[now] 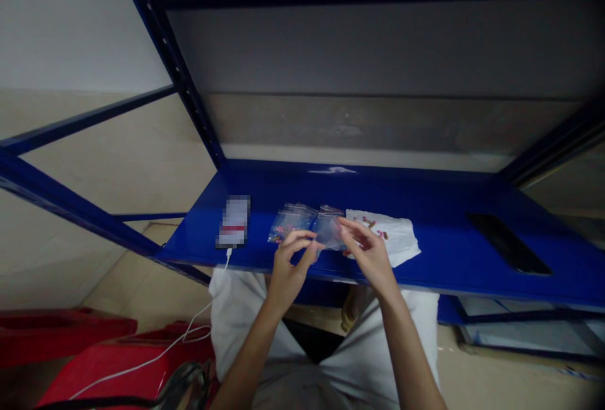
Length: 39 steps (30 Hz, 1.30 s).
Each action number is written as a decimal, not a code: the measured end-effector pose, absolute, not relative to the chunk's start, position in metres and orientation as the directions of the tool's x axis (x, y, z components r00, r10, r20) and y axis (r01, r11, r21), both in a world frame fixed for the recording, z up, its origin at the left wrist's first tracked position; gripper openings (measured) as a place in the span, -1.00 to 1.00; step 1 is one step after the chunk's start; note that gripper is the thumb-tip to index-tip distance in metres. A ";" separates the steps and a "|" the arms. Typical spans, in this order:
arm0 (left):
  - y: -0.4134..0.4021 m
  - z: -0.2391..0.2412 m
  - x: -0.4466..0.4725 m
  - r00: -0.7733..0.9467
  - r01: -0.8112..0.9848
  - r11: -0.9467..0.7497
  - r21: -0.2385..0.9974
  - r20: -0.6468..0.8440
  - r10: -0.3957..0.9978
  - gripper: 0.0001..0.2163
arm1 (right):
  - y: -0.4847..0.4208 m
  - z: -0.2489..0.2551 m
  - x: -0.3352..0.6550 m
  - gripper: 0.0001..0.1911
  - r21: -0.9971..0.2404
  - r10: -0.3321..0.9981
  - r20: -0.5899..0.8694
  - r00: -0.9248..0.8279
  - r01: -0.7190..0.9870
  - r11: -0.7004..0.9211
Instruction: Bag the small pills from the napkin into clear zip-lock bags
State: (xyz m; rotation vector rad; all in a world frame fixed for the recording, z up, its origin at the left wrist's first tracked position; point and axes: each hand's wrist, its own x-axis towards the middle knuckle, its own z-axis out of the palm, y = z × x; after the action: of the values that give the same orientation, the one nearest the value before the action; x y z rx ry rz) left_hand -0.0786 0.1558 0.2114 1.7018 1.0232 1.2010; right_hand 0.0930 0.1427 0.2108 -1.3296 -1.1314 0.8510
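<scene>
We cannot make out what the clear bag (328, 232) holds, its lower edge hidden behind our fingers, as we pinch it just above the front of the shelf (425, 208), left hand (289, 265) on its left side, right hand (369, 254) on its right, wrists bent upward.

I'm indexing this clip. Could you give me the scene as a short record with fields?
Place: blue shelf
Left hand: pinches the left edge of a clear bag
Right hand: holds the same bag's right side
Behind hands: bag pile and white sheet, both with coloured bits
Shelf left: phone with cable
Shelf right: black slab
Lower left: red bins
</scene>
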 end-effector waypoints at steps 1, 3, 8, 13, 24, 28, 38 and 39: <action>0.153 0.211 -0.079 0.243 0.129 -0.327 0.936 0.289 0.926 -0.75 | 0.140 0.212 0.093 -0.63 -0.991 0.957 0.108 0.269 0.102 0.083; 0.151 0.208 -0.081 0.295 0.064 -0.247 0.967 0.218 0.930 -0.74 | 0.134 0.215 0.095 -0.69 -0.998 0.968 0.048 0.247 0.048 0.038; 0.150 0.199 -0.091 0.398 -0.034 -0.082 0.996 0.089 0.913 -0.73 | 0.117 0.221 0.098 -0.71 -0.991 0.993 -0.118 0.022 -0.060 -0.117; 0.146 0.202 -0.092 0.291 0.173 -0.311 0.934 0.254 0.923 -0.84 | 0.106 0.231 0.092 -0.73 -0.970 0.951 -0.223 -0.214 -0.051 -0.239; 0.114 0.230 -0.060 0.103 0.499 -0.409 0.764 0.416 0.904 -0.79 | 0.108 0.239 0.082 -0.65 -0.980 0.981 -0.174 0.089 0.086 -0.182; 0.117 0.227 -0.054 0.164 0.414 -0.386 0.825 0.349 0.923 -0.73 | 0.106 0.235 0.082 -0.69 -0.979 0.987 -0.146 0.062 0.134 -0.153; 0.126 0.224 -0.060 0.228 0.266 -0.303 0.915 0.246 0.942 -0.70 | 0.106 0.231 0.083 -0.70 -0.985 0.995 -0.094 -0.042 0.147 -0.087; 0.127 0.224 -0.059 0.237 0.260 -0.304 0.916 0.245 0.940 -0.69 | 0.106 0.232 0.083 -0.69 -0.986 0.995 -0.092 -0.024 0.144 -0.088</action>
State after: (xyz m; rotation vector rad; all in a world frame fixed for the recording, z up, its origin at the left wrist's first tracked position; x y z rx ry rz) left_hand -0.0591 0.1275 0.2242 1.7301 1.1176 1.0992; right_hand 0.0825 0.1063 0.2319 -1.3681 -1.2937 1.2273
